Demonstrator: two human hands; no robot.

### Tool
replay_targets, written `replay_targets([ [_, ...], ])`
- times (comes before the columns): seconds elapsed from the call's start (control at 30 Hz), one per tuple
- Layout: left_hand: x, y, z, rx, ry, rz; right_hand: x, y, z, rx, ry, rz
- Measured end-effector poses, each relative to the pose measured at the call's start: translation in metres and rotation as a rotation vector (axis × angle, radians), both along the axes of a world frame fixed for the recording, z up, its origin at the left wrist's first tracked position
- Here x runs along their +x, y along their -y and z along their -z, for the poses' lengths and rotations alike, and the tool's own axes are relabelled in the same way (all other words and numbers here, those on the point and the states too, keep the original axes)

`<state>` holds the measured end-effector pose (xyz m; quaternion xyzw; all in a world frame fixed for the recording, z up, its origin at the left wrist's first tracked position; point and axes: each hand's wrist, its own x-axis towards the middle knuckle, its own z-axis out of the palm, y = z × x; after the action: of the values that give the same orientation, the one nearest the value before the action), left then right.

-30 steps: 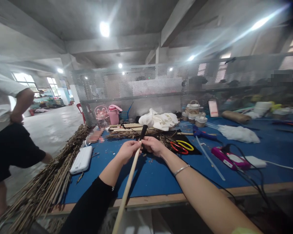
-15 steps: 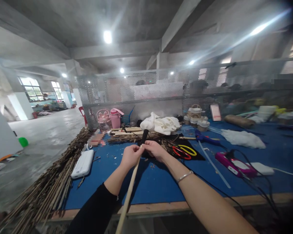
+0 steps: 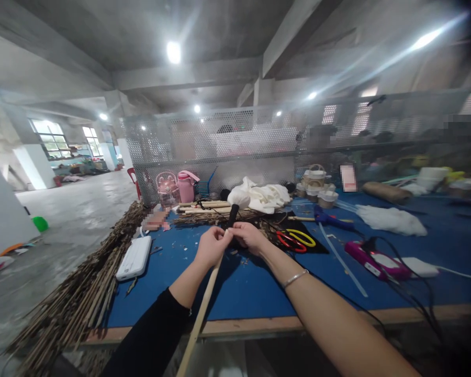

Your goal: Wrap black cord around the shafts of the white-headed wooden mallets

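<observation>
A pale wooden stick [image 3: 201, 317] slants up from the table's front edge. Its upper part has a black wrapping [image 3: 233, 214], and a white rounded cloth head [image 3: 238, 198] tops it. My left hand [image 3: 212, 245] is closed round the stick just below the black part. Thumb and fingers of my right hand [image 3: 251, 237] are pinched at the lower end of the wrapping, against my left thumb; what lies between the fingertips is mostly hidden. White cloth [image 3: 269, 198] is heaped behind the head. Red-handled scissors [image 3: 291, 242] and a yellow handle [image 3: 303, 237] lie right of my hands.
Dry twigs [image 3: 78, 285] are piled along the left edge. A white power bank [image 3: 134, 257], pink bottle [image 3: 186, 186], more sticks [image 3: 204, 210], a blue glue gun [image 3: 329, 219], and a purple device [image 3: 377, 262] with black cables lie around. A perforated metal screen [image 3: 220, 125] stands behind.
Both hands stay at the bottom of the black wrapping, with their fingertips shifted slightly. The stick's lower end has swung a little left; the camera view has tilted slightly.
</observation>
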<state>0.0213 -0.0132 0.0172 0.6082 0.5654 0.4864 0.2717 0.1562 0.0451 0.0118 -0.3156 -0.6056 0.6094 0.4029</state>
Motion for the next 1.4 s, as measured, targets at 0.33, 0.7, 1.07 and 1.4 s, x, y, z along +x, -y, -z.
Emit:
replay_targets([
  [0.33, -0.002, -0.001, -0.001, 0.073, -0.137, -0.059, 0.0, -0.001, 0.003, -0.014, 0.032, 0.023],
  [0.7, 0.008, -0.002, -0.002, -0.134, 0.244, 0.102, 0.001, -0.001, 0.002, -0.034, -0.069, -0.078],
  [1.07, -0.01, 0.0, -0.007, -0.123, 0.027, 0.056, -0.002, 0.005, -0.002, 0.001, 0.017, -0.057],
  [1.4, -0.01, 0.0, -0.01, -0.23, 0.203, 0.168, -0.001, 0.002, 0.003, -0.005, 0.023, -0.074],
])
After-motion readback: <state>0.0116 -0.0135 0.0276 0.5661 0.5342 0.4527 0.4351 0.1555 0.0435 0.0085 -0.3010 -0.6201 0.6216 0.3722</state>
